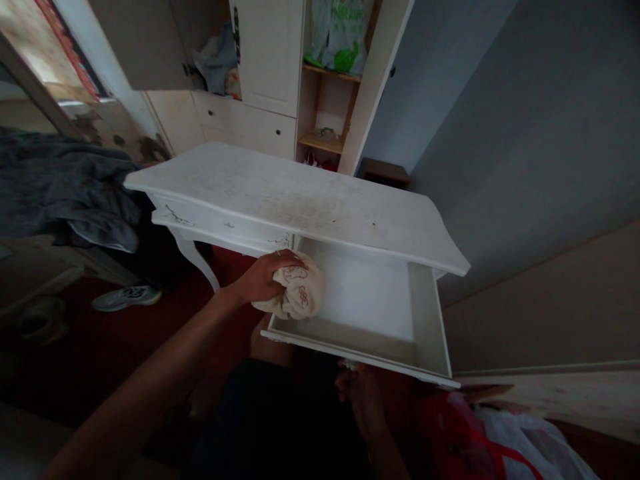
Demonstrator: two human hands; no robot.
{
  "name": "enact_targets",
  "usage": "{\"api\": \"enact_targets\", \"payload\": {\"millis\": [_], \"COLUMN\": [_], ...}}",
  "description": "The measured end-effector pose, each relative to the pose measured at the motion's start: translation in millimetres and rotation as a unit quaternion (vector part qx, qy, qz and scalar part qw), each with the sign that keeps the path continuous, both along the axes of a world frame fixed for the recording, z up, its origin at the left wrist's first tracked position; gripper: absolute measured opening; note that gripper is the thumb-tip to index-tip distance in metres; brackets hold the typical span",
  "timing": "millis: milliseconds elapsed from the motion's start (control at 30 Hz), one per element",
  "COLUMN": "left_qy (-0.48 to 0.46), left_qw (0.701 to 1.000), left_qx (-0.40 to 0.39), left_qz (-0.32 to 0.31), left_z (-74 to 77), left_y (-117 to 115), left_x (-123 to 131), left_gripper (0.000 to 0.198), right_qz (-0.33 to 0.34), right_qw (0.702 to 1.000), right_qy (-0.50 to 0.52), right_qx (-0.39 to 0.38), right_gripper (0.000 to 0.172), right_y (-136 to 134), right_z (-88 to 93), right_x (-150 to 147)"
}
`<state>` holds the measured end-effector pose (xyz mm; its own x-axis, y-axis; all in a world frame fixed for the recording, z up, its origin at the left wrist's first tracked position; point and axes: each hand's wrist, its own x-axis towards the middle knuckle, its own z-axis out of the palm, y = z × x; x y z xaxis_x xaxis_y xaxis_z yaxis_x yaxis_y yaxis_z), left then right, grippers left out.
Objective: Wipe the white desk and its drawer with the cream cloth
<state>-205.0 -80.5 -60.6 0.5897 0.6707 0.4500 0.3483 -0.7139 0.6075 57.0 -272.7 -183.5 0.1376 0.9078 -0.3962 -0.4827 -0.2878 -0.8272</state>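
Observation:
My left hand [265, 277] is closed round a bunched cream cloth [303, 293] with dark reddish stitched marks on it. The cloth is at the left side of a pulled-out drawer [370, 293], over its edge. The drawer has a pale, bare bottom and belongs to a white table [280, 193] with curved legs. Below the drawer front, in dim light, is my right hand [363, 393] with curled fingers. A small pale piece, perhaps the drawer's handle, shows at its fingertips; whether the fingers grip it is unclear.
Behind the table stands a white wardrobe [273, 60] with an open door and shelves holding a plastic bag [337, 33]. Dark grey clothing [65, 187] is heaped at left, above a grey shoe [127, 298]. A red bag [445, 427] and a white bag [530, 440] lie lower right.

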Motion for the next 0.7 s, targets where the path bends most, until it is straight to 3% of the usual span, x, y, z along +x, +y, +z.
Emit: {"api": "enact_targets", "payload": {"millis": [333, 467, 600, 700], "left_qy": [0.059, 0.096, 0.149, 0.156], "left_qw": [0.992, 0.989, 0.984, 0.983], "left_qx": [-0.101, -0.109, -0.093, -0.085], "left_qz": [-0.046, -0.038, -0.027, -0.037], "left_z": [18.4, 24.8, 26.3, 21.0], "left_y": [-38, -59, -76, -84], "left_x": [-4, 0, 21, 53], "left_gripper": [0.064, 0.065, 0.062, 0.057], "right_qz": [0.017, 0.008, 0.001, -0.002], "right_qw": [1.000, 1.000, 1.000, 1.000], "right_qy": [-0.001, 0.000, 0.008, 0.023], "right_qx": [0.001, 0.008, 0.009, 0.010], "right_gripper": [0.052, 0.049, 0.049, 0.046], "right_y": [0, -1, 0, 0], "right_z": [1.1, -4.7, -11.1, -12.4], "right_x": [2, 2, 0, -2]}}
